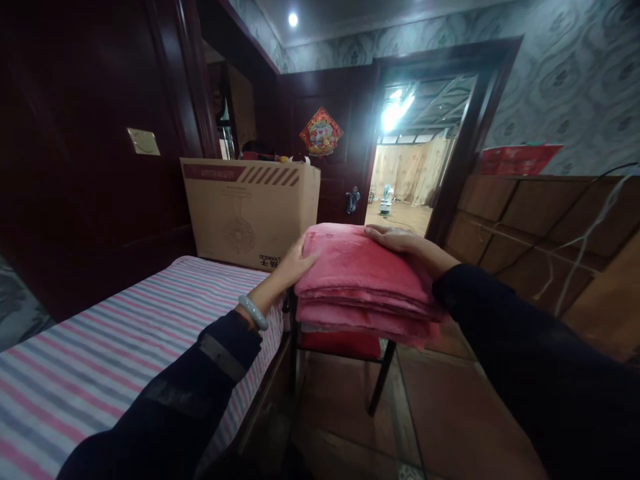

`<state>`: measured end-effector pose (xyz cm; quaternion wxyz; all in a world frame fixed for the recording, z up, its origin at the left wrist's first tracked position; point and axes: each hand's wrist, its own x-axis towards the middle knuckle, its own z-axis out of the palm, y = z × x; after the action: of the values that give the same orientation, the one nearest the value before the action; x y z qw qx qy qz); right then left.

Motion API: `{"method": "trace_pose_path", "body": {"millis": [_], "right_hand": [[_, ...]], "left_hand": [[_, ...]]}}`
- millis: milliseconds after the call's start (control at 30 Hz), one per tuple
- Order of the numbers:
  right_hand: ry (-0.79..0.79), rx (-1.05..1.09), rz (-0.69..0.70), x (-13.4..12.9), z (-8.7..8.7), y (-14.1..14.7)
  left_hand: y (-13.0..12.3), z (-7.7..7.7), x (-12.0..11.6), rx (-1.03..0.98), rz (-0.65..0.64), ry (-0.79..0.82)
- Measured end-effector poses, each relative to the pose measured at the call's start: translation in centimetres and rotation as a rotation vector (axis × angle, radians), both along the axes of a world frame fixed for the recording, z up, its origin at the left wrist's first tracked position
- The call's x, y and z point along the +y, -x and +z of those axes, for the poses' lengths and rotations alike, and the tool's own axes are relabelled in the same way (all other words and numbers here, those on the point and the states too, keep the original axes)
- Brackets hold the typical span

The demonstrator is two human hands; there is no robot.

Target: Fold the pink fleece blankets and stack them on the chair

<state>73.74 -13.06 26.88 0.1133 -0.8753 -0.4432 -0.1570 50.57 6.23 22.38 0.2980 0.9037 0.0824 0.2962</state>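
A thick folded pink blanket (pixel 363 270) rests in layers on a chair with a red seat (pixel 343 345) and dark legs. Against the blanket's left side lies my left hand (pixel 299 265), its thumb on the top edge and its other fingers hidden behind the fabric. My right hand (pixel 393 239) lies on the far right part of the top layer, with its fingers extended over the cloth. A pale bangle (pixel 253 313) circles my left wrist.
A bed with a striped sheet (pixel 135 340) fills the left side. Behind it stands a large cardboard box (pixel 245 213). Stacked brown boxes (pixel 540 213) line the right wall, with a red bag (pixel 521 159) on top. An open doorway lies ahead, and tiled floor surrounds the chair.
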Motion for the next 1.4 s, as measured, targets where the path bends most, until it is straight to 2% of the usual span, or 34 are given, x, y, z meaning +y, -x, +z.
{"method": "trace_pose_path", "body": {"millis": [67, 200, 333, 467, 633, 767, 967, 1133, 1267, 1333, 1400], "right_hand": [[0.022, 0.059, -0.047, -0.7, 0.1, 0.0], [0.028, 0.048, -0.130, -1.6, -0.1, 0.4], [0.057, 0.026, -0.095, -1.2, -0.3, 1.3], [0.054, -0.047, -0.012, -0.4, -1.2, 2.2], [-0.024, -0.119, -0.028, 0.0, -3.4, 2.5], [-0.023, -0.107, -0.047, 0.1, -3.8, 2.5], [-0.005, -0.102, -0.045, 0.0, -3.2, 2.9], [0.015, -0.063, -0.049, -0.1, -2.7, 3.4], [0.031, 0.032, -0.017, -0.5, -1.5, 3.3], [0.037, 0.069, -0.002, -0.8, -0.7, 3.3], [0.025, 0.055, -0.005, -1.0, -0.1, 3.3]], "left_hand": [[-1.0, 1.1, -1.2, 0.026, 0.033, -0.092], [-3.9, 3.4, -3.4, 0.179, 0.175, -0.271], [-7.1, 4.7, -4.2, 0.296, 0.175, -0.358], [-8.6, 3.6, -3.7, 0.258, 0.140, -0.420], [-8.9, 1.4, -2.9, 0.200, 0.134, -0.473], [-9.3, 1.4, -2.7, 0.211, 0.114, -0.455], [-7.5, 2.4, -1.7, 0.258, 0.117, -0.415], [-4.0, 1.9, 2.4, 0.387, 0.209, -0.341], [-1.3, 1.4, 5.3, 0.372, 0.384, -0.309], [-0.5, 1.6, 5.3, 0.322, 0.409, -0.306], [-0.1, 1.8, 4.2, 0.255, 0.326, -0.328]]}}
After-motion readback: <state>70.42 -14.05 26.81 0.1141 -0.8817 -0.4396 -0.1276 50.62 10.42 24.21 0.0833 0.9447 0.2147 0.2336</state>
